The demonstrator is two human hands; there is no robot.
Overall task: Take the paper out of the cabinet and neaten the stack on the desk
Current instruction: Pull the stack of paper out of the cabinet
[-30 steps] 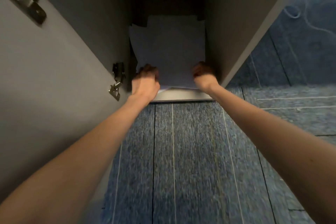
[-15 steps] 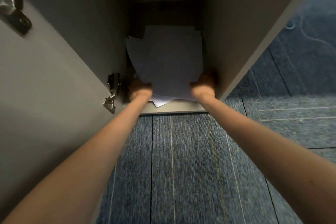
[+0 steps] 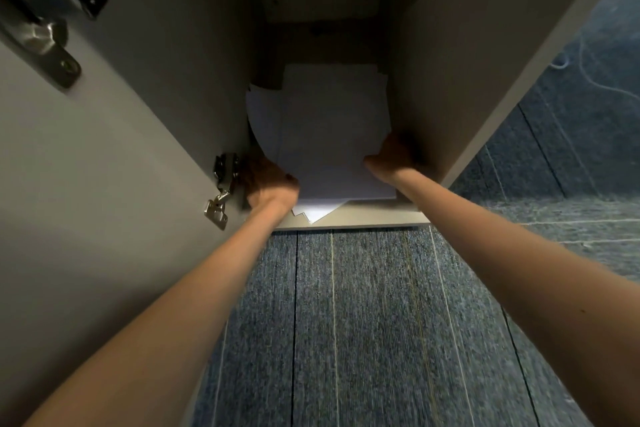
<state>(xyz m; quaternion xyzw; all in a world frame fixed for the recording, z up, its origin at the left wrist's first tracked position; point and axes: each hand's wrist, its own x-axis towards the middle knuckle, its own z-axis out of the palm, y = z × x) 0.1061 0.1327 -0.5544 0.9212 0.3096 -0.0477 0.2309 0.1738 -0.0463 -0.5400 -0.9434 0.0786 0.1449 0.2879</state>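
An untidy stack of white paper [image 3: 329, 128] lies on the floor of the narrow open cabinet [image 3: 349, 217], its sheets skewed and some corners poking over the front lip. My left hand [image 3: 268, 180] grips the stack's near left edge, with the fingers tucked under the sheets. My right hand [image 3: 391, 156] holds the near right edge against the cabinet's right wall. Both forearms reach in from below. The fingertips are hidden by the paper.
The open cabinet door [image 3: 104, 166] stands at the left with a metal hinge [image 3: 221, 184] by my left hand and another hinge [image 3: 45, 21] higher up. The cabinet's right wall [image 3: 467, 80] is close to my right hand. Blue carpet [image 3: 363, 322] covers the floor below.
Both hands have gone from resting on top of the stack's front edge to gripping its left and right sides, and the near sheets have lifted slightly. The view has tilted up a little.
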